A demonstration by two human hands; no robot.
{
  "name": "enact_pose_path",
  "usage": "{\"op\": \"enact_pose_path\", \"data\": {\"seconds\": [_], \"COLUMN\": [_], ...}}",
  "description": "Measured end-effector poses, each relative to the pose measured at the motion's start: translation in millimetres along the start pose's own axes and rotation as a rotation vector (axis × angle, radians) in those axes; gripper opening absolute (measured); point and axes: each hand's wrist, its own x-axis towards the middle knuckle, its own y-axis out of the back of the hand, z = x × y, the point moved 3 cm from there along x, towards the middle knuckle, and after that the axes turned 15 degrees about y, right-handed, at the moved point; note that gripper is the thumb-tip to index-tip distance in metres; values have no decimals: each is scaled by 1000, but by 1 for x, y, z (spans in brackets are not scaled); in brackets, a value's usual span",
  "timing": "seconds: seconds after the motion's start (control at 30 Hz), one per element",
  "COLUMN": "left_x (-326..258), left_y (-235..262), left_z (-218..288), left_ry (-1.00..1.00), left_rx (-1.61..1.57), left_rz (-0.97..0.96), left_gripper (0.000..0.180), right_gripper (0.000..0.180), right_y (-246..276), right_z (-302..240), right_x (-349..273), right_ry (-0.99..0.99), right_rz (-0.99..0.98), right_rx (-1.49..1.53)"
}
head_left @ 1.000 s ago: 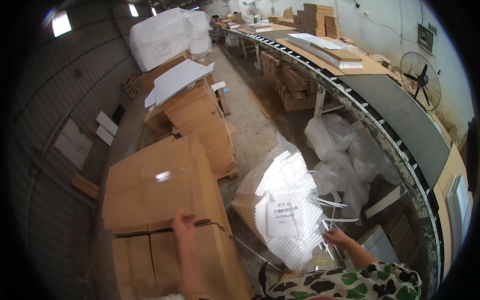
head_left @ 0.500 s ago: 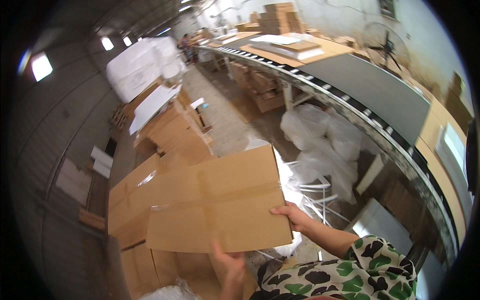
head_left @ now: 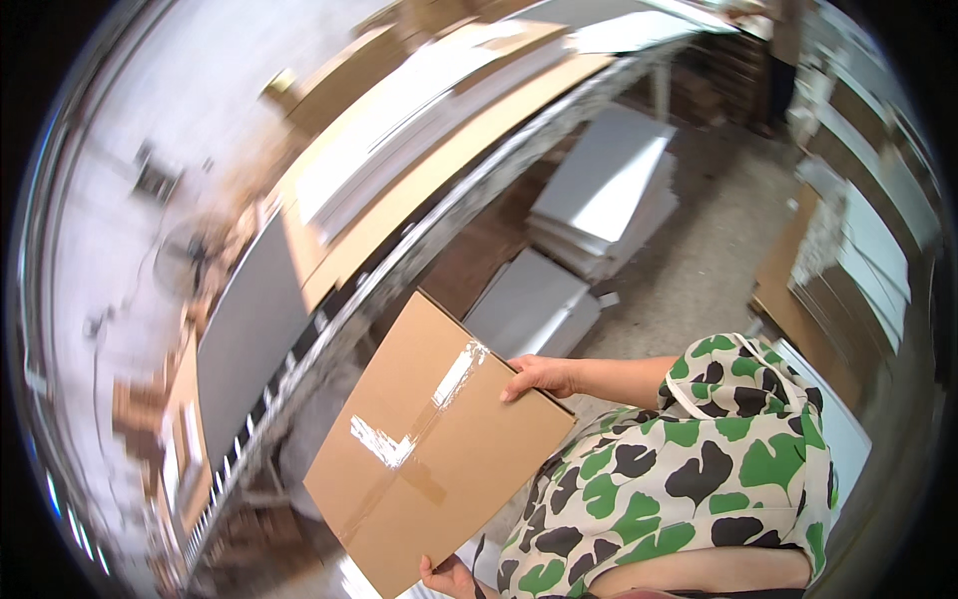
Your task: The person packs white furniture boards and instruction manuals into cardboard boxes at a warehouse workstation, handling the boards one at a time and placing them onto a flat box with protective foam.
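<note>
Between my hands is a brown cardboard box (head_left: 429, 449), held tilted in front of my body. Strips of clear tape cross its face and shine white where light hits them. My right hand (head_left: 539, 377) grips the upper right edge, thumb on the face and its other fingers out of sight behind. At the lower edge my left hand (head_left: 447, 577) is closed on the box, partly cut off by the picture's rim.
A roller conveyor (head_left: 399, 245) runs beyond the box, carrying brown sheets and a stack of white panels (head_left: 389, 130). Grey panel stacks (head_left: 599, 190) stand on the floor beside it. More boards (head_left: 848, 290) lean at the right. A person (head_left: 783, 60) stands at the far end.
My view has swung right, toward the conveyor and the panel stacks. The box has come along in both hands, away from the other cartons, and is now turned at a steeper slant.
</note>
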Motion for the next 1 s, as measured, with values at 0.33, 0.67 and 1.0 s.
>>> {"op": "enact_pose_path", "data": {"seconds": [0.33,0.67,1.0], "left_x": [163,183,113], "left_y": [-244,-523,-684], "left_z": [0,-212,-461], "left_ry": [487,779,1134], "left_rx": [372,502,707], "left_rz": [-583,-766,-983], "left_gripper": [28,14,46], "right_gripper": [59,52,48], "right_y": [43,187,288], "right_z": [9,-84,-187], "right_x": [-78,-134,-255], "right_ry": [606,782,1018], "right_rz": [535,894,1245], "right_rx": [95,260,329]}}
